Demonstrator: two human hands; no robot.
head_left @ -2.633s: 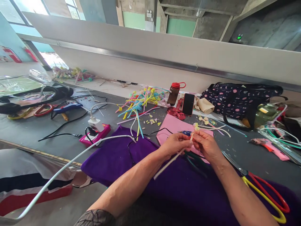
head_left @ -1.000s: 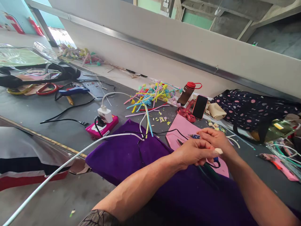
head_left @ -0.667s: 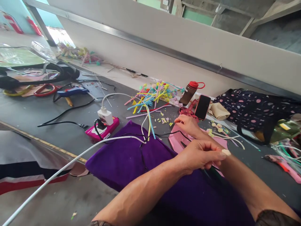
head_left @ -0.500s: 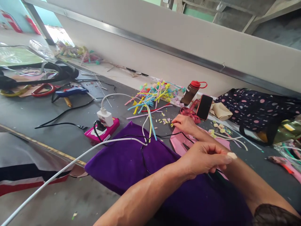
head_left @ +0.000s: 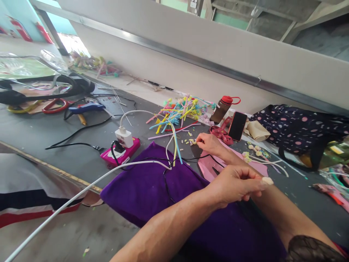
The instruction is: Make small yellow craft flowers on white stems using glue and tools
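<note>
My left hand (head_left: 236, 183) pinches a small cream-coloured piece (head_left: 267, 181) between thumb and fingertips. Its wrist is over the purple cloth (head_left: 136, 185), and the hand passes in front of my right forearm. Farther forward, my right hand (head_left: 209, 143) has its fingers bent together beside small cut pieces of yellow and pale fuzzy stem (head_left: 191, 140) on the dark table. Whatever is at those fingertips is too small to make out. Under the right wrist lies a pink sheet (head_left: 208, 165), with a dark pointed tool tip (head_left: 216, 170) showing on it.
A pile of coloured fuzzy stems (head_left: 180, 114) lies ahead. Behind my right hand stand a bottle (head_left: 220, 111) and a phone (head_left: 237, 125). A magenta power strip (head_left: 120, 153) with a white charger sits left, its cables crossing the cloth. A patterned bag (head_left: 300, 127) is at right.
My right hand has shifted slightly left among the cut pieces. My left hand keeps its pinch on the cream piece. The whole view has moved a little.
</note>
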